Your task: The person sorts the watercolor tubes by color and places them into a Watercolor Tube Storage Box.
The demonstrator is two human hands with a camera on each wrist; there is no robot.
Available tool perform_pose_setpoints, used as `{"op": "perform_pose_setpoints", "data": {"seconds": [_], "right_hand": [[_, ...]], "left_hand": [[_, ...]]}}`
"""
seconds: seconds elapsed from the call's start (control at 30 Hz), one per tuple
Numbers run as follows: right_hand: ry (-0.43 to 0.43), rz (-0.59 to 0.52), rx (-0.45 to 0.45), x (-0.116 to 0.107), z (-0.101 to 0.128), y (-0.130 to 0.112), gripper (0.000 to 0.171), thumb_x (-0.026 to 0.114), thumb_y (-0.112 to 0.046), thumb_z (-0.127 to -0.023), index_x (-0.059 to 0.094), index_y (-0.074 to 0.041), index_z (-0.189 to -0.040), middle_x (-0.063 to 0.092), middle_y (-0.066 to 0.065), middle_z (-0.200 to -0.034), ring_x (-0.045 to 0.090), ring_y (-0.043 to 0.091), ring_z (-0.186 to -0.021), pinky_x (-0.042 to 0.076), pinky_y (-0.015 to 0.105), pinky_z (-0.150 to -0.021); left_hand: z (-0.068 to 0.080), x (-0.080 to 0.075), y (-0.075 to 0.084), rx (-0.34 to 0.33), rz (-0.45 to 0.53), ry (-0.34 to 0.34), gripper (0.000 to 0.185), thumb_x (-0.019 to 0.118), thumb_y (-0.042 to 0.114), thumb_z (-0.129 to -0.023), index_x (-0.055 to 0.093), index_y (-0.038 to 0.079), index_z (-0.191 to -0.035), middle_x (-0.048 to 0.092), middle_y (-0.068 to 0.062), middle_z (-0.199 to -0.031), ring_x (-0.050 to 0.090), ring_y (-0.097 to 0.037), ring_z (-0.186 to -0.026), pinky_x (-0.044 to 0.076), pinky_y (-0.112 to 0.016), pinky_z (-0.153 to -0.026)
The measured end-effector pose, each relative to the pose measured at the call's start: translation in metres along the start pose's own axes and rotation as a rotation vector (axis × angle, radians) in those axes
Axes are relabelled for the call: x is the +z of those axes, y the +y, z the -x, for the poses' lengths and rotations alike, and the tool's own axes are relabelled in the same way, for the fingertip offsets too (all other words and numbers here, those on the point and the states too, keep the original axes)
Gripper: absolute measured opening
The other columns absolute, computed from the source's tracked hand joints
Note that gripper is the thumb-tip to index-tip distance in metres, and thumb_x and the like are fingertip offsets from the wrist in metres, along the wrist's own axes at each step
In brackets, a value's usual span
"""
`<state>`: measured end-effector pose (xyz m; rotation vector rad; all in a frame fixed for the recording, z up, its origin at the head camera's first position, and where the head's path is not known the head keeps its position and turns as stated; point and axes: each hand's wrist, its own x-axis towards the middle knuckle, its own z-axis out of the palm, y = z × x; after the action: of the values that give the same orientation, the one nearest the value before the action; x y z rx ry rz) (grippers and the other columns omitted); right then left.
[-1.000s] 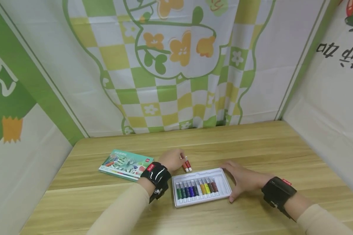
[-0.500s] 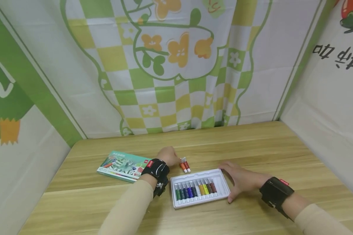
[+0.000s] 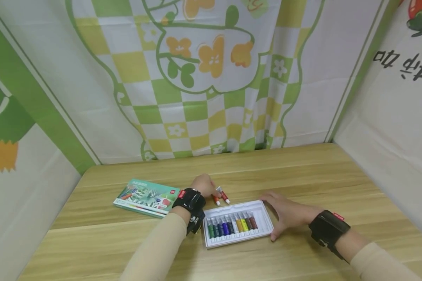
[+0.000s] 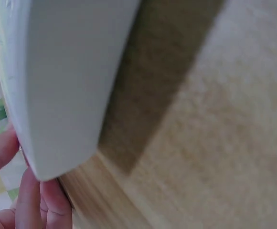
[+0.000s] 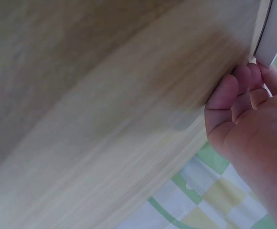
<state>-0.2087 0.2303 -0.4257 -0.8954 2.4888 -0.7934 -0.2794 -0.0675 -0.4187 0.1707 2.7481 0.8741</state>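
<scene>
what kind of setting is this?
Probably a staged craft or recording booth: a wooden table walled in by printed green-and-yellow fabric backdrops. On it lie a white tray of paint tubes and a green paint-set box.

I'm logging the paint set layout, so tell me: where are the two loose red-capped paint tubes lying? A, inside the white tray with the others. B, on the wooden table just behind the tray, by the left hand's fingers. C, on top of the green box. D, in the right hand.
B: the two loose tubes lie on the table behind the white tray, at the left hand, while the right hand rests at the tray's right edge.
</scene>
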Motion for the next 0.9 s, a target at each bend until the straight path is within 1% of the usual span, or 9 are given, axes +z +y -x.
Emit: {"op": "perform_pose_setpoints", "data": {"seconds": [0.13,0.23,0.3,0.4,0.47,0.63,0.73,0.8,0.9], "right_hand": [[-0.009,-0.005,0.012,-0.001,0.0,-0.001,0.118,0.097,-0.041,-0.063,0.034,0.009,-0.15,0.031,0.03,-0.152,0.033,0.049,-0.14,0.03,0.065,-0.112],[-0.013,-0.015,0.026,-0.001,0.0,-0.003,0.118,0.098,-0.041,-0.063,0.034,0.008,-0.15,0.031,0.03,-0.153,0.032,0.049,-0.14,0.03,0.065,-0.112],[-0.012,-0.022,0.036,-0.001,0.0,-0.004,0.118,0.098,-0.04,-0.063,0.034,0.008,-0.15,0.031,0.03,-0.153,0.032,0.049,-0.141,0.029,0.065,-0.113],[-0.009,-0.023,0.041,-0.001,0.0,-0.004,0.118,0.098,-0.04,-0.063,0.034,0.008,-0.15,0.031,0.03,-0.153,0.032,0.049,-0.141,0.029,0.064,-0.113],[-0.004,-0.01,0.032,-0.002,0.0,-0.003,0.118,0.098,-0.041,-0.062,0.035,0.008,-0.15,0.032,0.03,-0.153,0.032,0.049,-0.14,0.029,0.065,-0.113],[0.003,0.014,0.005,-0.004,-0.001,-0.001,0.118,0.098,-0.042,-0.061,0.035,0.009,-0.148,0.033,0.031,-0.151,0.034,0.05,-0.139,0.031,0.065,-0.112],[0.013,0.006,-0.001,-0.004,0.0,-0.001,0.117,0.098,-0.04,-0.061,0.036,0.009,-0.147,0.033,0.031,-0.15,0.034,0.051,-0.138,0.03,0.067,-0.111],[0.017,0.005,-0.009,-0.002,0.001,-0.001,0.116,0.099,-0.039,-0.06,0.037,0.009,-0.146,0.033,0.032,-0.149,0.033,0.052,-0.137,0.03,0.068,-0.11],[0.014,0.005,-0.016,0.003,0.001,-0.001,0.117,0.099,-0.039,-0.061,0.037,0.01,-0.147,0.032,0.034,-0.149,0.032,0.053,-0.137,0.029,0.069,-0.11]], "left_hand": [[0.003,-0.002,0.0,-0.024,0.042,0.014,0.023,0.089,0.007,-0.075,0.066,0.004,-0.079,0.057,-0.002,-0.073,0.051,-0.017,-0.067,0.038,-0.024,-0.057],[0.005,-0.003,0.0,-0.044,0.09,0.025,0.024,0.088,0.003,-0.075,0.07,-0.001,-0.091,0.062,-0.005,-0.081,0.054,-0.018,-0.07,0.041,-0.024,-0.059],[0.005,-0.003,-0.001,-0.05,0.119,0.031,0.026,0.087,0.001,-0.075,0.071,-0.002,-0.094,0.064,-0.007,-0.082,0.055,-0.018,-0.07,0.042,-0.024,-0.058],[0.003,-0.003,-0.005,-0.039,0.142,0.041,0.026,0.086,0.001,-0.074,0.071,-0.001,-0.095,0.062,-0.006,-0.081,0.055,-0.017,-0.068,0.042,-0.023,-0.058],[0.001,-0.004,-0.008,-0.015,0.153,0.058,0.025,0.085,0.0,-0.074,0.07,-0.001,-0.093,0.061,-0.006,-0.079,0.054,-0.018,-0.068,0.042,-0.024,-0.058],[0.0,-0.01,-0.013,0.035,0.206,0.112,0.024,0.082,-0.001,-0.076,0.069,0.001,-0.096,0.06,-0.006,-0.081,0.054,-0.02,-0.074,0.043,-0.028,-0.065],[0.001,-0.013,-0.013,0.044,0.282,0.138,0.025,0.078,-0.004,-0.076,0.069,-0.001,-0.099,0.06,-0.007,-0.083,0.055,-0.021,-0.077,0.044,-0.029,-0.067],[0.003,-0.014,-0.012,0.05,0.337,0.155,0.025,0.076,-0.005,-0.076,0.068,-0.002,-0.099,0.061,-0.008,-0.083,0.056,-0.02,-0.075,0.046,-0.028,-0.066],[0.008,-0.013,-0.006,0.049,0.462,0.155,0.024,0.074,-0.01,-0.076,0.066,-0.006,-0.099,0.06,-0.009,-0.084,0.057,-0.019,-0.073,0.054,-0.028,-0.066]]}}
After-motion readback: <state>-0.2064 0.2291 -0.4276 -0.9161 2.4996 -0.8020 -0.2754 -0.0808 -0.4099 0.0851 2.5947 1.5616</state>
